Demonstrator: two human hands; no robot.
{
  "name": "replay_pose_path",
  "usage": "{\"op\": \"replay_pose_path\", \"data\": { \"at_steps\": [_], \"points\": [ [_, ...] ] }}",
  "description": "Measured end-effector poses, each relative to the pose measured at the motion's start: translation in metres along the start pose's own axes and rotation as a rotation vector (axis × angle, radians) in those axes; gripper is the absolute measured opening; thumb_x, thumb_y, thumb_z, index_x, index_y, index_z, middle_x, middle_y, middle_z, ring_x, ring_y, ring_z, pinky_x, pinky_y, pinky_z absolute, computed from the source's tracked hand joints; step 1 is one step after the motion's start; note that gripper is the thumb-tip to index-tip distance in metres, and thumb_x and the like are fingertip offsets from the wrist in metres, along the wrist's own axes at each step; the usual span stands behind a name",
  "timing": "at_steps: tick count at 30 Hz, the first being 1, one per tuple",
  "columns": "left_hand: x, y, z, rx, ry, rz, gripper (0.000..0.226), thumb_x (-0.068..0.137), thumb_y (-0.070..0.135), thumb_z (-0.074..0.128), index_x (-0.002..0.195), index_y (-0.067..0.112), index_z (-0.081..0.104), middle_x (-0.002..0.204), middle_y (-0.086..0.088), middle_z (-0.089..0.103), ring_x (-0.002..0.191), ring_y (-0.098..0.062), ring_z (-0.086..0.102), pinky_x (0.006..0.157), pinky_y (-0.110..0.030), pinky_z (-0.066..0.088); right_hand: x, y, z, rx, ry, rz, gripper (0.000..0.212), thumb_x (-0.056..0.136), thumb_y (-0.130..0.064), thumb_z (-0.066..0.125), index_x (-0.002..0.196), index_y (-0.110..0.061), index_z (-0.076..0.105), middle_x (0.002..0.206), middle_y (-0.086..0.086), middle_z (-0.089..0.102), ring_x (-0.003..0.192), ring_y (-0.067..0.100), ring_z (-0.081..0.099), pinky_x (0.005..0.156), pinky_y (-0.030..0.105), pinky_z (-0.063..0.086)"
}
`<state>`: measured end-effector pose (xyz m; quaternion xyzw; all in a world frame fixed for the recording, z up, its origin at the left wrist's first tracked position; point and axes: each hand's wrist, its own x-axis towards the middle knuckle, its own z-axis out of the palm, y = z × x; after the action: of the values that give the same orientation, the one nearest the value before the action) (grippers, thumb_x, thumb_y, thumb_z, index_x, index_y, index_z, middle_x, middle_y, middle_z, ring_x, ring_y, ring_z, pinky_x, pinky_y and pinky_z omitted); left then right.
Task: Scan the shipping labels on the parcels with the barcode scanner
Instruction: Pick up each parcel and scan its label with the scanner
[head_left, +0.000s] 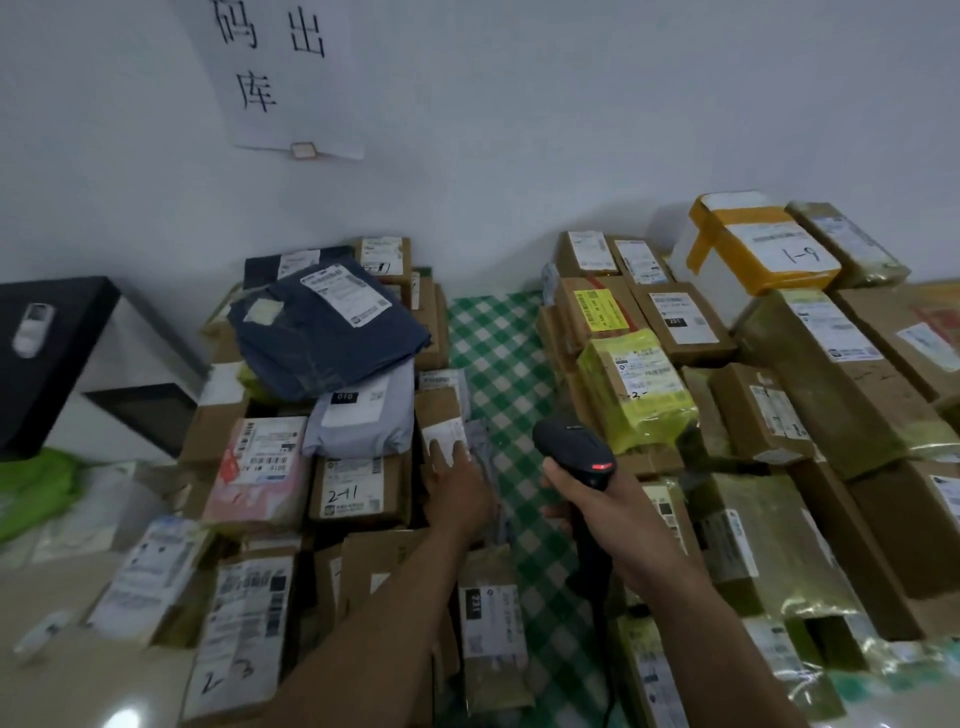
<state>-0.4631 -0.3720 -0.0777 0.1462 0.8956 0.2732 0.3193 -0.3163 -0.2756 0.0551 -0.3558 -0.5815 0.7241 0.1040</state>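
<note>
SCAN | barcode scanner (571, 447): your right hand (597, 499) grips its handle above the green check cloth (498, 353) | small cardboard parcel (439, 410): right edge of the left pile, your left hand (460, 488) rests fingers-flat on its label (440, 435) | handling: probably light and stiff, so hold it by the sides and keep the label uncovered

Two heaps of parcels are lying on one green checked cloth (498, 332): a left heap (260, 519) and a right heap (810, 395), with the cardboard boxes overlapping too much for an exact count. One dark blue bag (332, 338), one grey bag (363, 421), one yellow-wrapped parcel (639, 395) and one yellow-taped white box (753, 249) are standing out. Two hands are showing, the left hand (457, 493) and the right hand (597, 501), with one barcode scanner (571, 447). One paper sign (280, 78) is hanging at upper left.
</note>
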Motion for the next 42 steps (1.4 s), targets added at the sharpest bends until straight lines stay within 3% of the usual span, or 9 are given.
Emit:
{"op": "replay_pose_path", "data": {
  "at_steps": [4, 8, 12, 16, 18, 21, 25, 38, 42],
  "points": [
    [0.015, 0.002, -0.004, 0.008, -0.034, -0.044, 0.082, 0.101, 0.012, 0.047, 0.165, 0.03, -0.001, 0.168, -0.008, -0.027, 0.156, -0.04, -0.013, 0.124, -0.056, 0.014, 0.005, 0.003, 0.005, -0.031, -0.004, 0.024, 0.024, 0.095, -0.025, 0.075, 0.115, -0.035, 0.068, 0.105, -0.006, 0.078, 0.082, 0.018, 0.077, 0.065, 0.025, 0.055],
    [0.026, -0.002, 0.002, -0.099, 0.088, -0.099, 0.084, 0.1, 0.017, 0.053, 0.163, 0.042, 0.003, 0.169, 0.004, -0.02, 0.157, -0.037, 0.002, 0.124, -0.054, 0.02, 0.01, 0.008, 0.002, -0.028, 0.011, 0.034, 0.023, 0.095, -0.024, 0.075, 0.114, -0.035, 0.068, 0.105, -0.004, 0.078, 0.08, 0.016, 0.077, 0.063, 0.023, 0.055],
    [0.02, 0.01, 0.004, -0.064, 0.128, -0.074, 0.097, 0.095, 0.029, 0.064, 0.165, 0.024, -0.004, 0.167, -0.016, -0.019, 0.154, -0.043, 0.007, 0.123, -0.056, 0.022, 0.013, 0.012, -0.004, -0.007, 0.042, 0.043, 0.027, 0.093, -0.025, 0.077, 0.118, -0.031, 0.069, 0.105, -0.001, 0.079, 0.082, 0.019, 0.077, 0.062, 0.022, 0.055],
    [0.013, 0.012, 0.003, -0.275, 0.192, 0.026, 0.091, 0.08, 0.039, 0.058, 0.16, 0.025, 0.016, 0.152, -0.014, 0.039, 0.138, -0.039, 0.043, 0.113, -0.058, 0.039, 0.017, 0.013, -0.009, -0.003, 0.066, 0.046, 0.03, 0.093, -0.025, 0.077, 0.122, -0.025, 0.07, 0.105, 0.004, 0.078, 0.078, 0.021, 0.077, 0.064, 0.026, 0.055],
    [0.005, 0.014, -0.001, -0.371, 0.225, 0.073, 0.09, 0.073, 0.051, 0.058, 0.156, 0.028, 0.031, 0.146, -0.004, 0.05, 0.133, -0.03, 0.051, 0.108, -0.054, 0.047, 0.018, 0.012, -0.01, -0.012, 0.076, 0.041, 0.03, 0.093, -0.027, 0.077, 0.122, -0.025, 0.07, 0.105, 0.003, 0.079, 0.083, 0.023, 0.078, 0.069, 0.031, 0.055],
    [-0.027, 0.03, -0.02, -0.478, 0.189, 0.143, 0.079, 0.087, 0.039, 0.072, 0.158, 0.023, 0.041, 0.157, 0.005, 0.043, 0.14, -0.019, 0.045, 0.112, -0.036, 0.043, 0.018, 0.008, -0.009, -0.042, 0.106, 0.018, 0.031, 0.093, -0.03, 0.078, 0.122, -0.03, 0.07, 0.104, -0.005, 0.079, 0.096, 0.018, 0.076, 0.069, 0.024, 0.056],
    [-0.054, 0.03, -0.028, -0.652, 0.108, 0.222, 0.066, 0.092, 0.021, 0.078, 0.152, 0.027, 0.05, 0.144, 0.015, 0.054, 0.12, 0.006, 0.053, 0.084, -0.003, 0.047, 0.014, 0.002, -0.004, -0.059, 0.132, -0.057, 0.036, 0.094, -0.034, 0.076, 0.127, -0.036, 0.063, 0.113, -0.012, 0.073, 0.103, 0.006, 0.068, 0.062, 0.012, 0.053],
    [-0.083, 0.024, -0.043, -0.791, 0.026, 0.31, 0.071, 0.09, 0.02, 0.08, 0.151, 0.034, 0.047, 0.116, 0.029, 0.059, 0.095, 0.019, 0.062, 0.076, -0.014, 0.056, -0.007, -0.004, 0.006, -0.118, 0.086, -0.145, 0.039, 0.094, -0.025, 0.075, 0.131, -0.026, 0.063, 0.109, -0.007, 0.074, 0.084, 0.001, 0.072, 0.061, 0.014, 0.054],
    [-0.079, 0.028, -0.057, -0.777, -0.021, 0.349, 0.07, 0.092, 0.019, 0.078, 0.149, 0.042, 0.045, 0.121, 0.024, 0.061, 0.107, 0.009, 0.059, 0.073, -0.009, 0.054, -0.009, -0.011, 0.004, -0.125, 0.025, -0.163, 0.04, 0.094, -0.025, 0.076, 0.131, -0.031, 0.063, 0.114, -0.01, 0.074, 0.091, -0.002, 0.072, 0.066, 0.017, 0.057]
  ]
}}
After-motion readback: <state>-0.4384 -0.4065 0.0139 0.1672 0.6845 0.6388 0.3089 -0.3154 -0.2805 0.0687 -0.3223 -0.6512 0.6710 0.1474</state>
